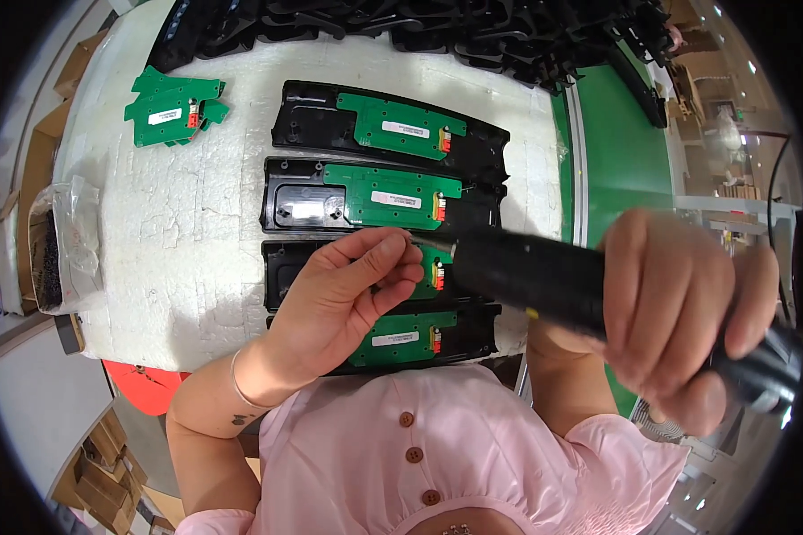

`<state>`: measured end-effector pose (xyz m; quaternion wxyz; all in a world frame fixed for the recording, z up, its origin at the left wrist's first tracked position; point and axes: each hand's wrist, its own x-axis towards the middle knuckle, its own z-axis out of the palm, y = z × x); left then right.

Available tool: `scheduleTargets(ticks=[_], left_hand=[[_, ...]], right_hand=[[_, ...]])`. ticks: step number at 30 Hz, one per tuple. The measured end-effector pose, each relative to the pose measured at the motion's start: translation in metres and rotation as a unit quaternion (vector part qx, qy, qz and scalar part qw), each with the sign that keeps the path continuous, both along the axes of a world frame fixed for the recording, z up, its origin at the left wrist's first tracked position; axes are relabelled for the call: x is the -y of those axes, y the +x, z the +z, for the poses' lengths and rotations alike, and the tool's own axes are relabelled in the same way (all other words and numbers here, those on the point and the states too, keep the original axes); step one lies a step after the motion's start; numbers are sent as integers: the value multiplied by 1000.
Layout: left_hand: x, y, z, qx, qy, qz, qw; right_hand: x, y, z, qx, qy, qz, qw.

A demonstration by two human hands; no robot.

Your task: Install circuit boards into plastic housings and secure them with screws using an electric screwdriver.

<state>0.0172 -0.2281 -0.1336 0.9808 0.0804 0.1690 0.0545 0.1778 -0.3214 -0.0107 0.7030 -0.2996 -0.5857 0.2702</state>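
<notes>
My right hand (678, 312) is wrapped round a black electric screwdriver (535, 278), held nearly level with its bit pointing left. My left hand (352, 281) is closed in a pinch at the tip of the bit; what sits between the fingertips is too small to make out. Below the hands lie several long black plastic housings (308, 111) in a column, each with a green circuit board (393, 198) in it. Every board bears a white label and a small red-and-yellow part. My left hand covers part of the third housing from the top.
A stack of loose green boards (174, 111) lies at the upper left of the white foam surface (178, 250). Many black plastic parts (401, 27) are heaped along the far edge. At the left stands a box with a clear plastic bag (78, 236). Green surface (620, 160) lies to the right.
</notes>
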Motion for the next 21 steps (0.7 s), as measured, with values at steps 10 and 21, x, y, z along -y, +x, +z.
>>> scheduleTargets(ticks=[10,21], left_hand=[[11,0,4,47,-57,20,997],[7,-6,10,-8,59,-77,995]], right_hand=[[-3,-9,-7,-11,41,-20,999],[-39,33,-55,-93,-93,-167,977]])
